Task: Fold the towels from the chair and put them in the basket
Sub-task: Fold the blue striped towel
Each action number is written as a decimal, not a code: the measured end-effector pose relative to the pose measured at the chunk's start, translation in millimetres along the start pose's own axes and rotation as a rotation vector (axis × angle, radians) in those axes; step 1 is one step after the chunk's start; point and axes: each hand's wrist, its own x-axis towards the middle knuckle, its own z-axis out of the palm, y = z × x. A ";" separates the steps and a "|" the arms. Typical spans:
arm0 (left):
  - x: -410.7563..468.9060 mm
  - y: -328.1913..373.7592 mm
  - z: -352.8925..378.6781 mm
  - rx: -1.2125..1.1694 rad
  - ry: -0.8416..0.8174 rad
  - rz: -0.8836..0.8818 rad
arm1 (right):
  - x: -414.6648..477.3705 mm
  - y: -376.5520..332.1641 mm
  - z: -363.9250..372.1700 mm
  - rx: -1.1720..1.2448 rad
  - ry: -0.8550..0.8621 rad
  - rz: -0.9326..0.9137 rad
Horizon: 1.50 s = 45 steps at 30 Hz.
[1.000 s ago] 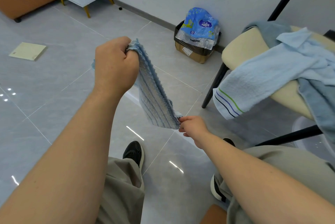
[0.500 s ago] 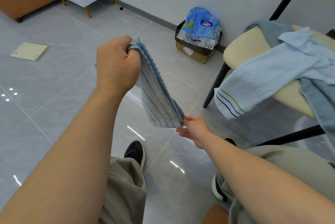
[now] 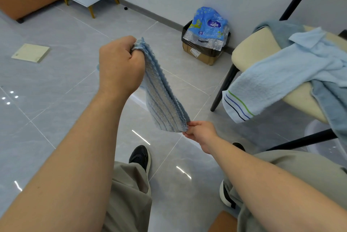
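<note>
Head view: left hand (image 3: 120, 66) and right hand (image 3: 201, 132) hold ribbed blue towel (image 3: 162, 100).

The small towel (image 3: 163, 96) is ribbed, nubbly blue cloth. The light blue towel (image 3: 272, 79) at three o'clock is looped terry, lying on a chair (image 3: 249, 51) with a smooth, matt cream seat. The floor (image 3: 56, 100) is glossy grey tile, and at one o'clock a shiny plastic pack (image 3: 208, 25) sits in a cardboard box (image 3: 202, 57).
</note>
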 end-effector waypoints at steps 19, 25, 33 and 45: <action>4.0 -11.2 -7.6 0.040 0.019 -0.102 | -8.0 -3.5 -12.5 -0.764 0.081 -0.303; 5.8 -54.5 -33.0 -0.141 0.070 -0.523 | -35.4 -55.2 -41.2 -0.910 0.118 -0.474; -23.0 -52.3 -33.1 -0.625 0.113 -0.895 | -119.2 -131.6 -91.4 -0.901 0.332 -0.626; -62.2 56.1 -18.6 -0.723 -0.095 -0.980 | -239.4 -167.6 -199.5 -0.912 0.306 -0.470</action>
